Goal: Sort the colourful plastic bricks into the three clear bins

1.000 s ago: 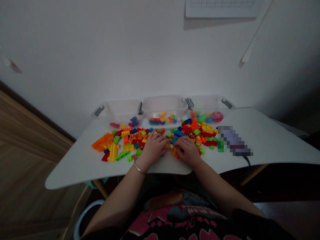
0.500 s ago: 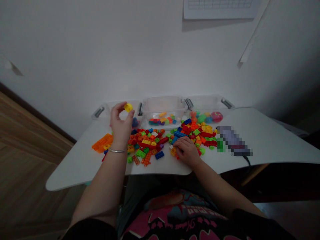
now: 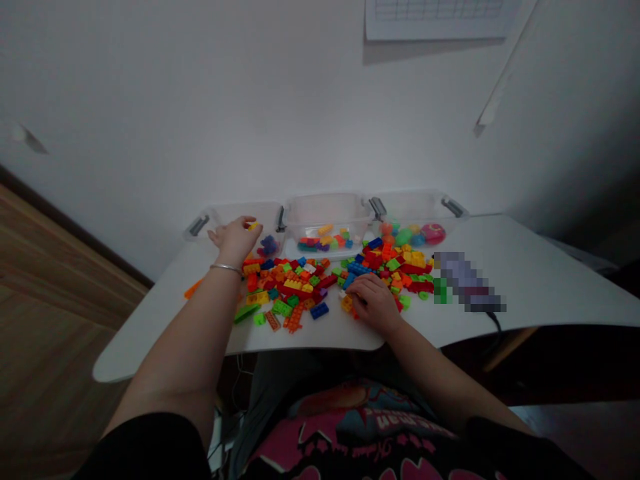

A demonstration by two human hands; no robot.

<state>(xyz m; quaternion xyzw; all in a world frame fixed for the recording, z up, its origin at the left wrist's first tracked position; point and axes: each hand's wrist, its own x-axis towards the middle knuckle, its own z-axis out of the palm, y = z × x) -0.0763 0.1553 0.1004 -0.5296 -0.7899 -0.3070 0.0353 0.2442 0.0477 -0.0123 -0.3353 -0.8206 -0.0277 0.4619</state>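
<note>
My left hand [image 3: 235, 240] reaches over the left clear bin [image 3: 226, 220], fingers stretched forward with a small yellow brick [image 3: 254, 225] at the fingertips; whether the fingers still hold it is unclear. My right hand [image 3: 373, 300] rests on the white table [image 3: 525, 267] at the near edge of a pile of coloured bricks [image 3: 305, 283], fingers curled over some small bricks near an orange one [image 3: 346, 304].
Three clear bins line the wall: the left one, a middle bin [image 3: 325, 217] with mixed bricks, a right bin [image 3: 420, 210] with round pieces. A blurred-out object [image 3: 467, 283] with a cable lies right of the pile. An orange piece [image 3: 193, 289] peeks from under my left forearm.
My left hand left the pile near my right hand, lifted a yellow brick, then lowered it forward over the left bin. My right hand stayed put.
</note>
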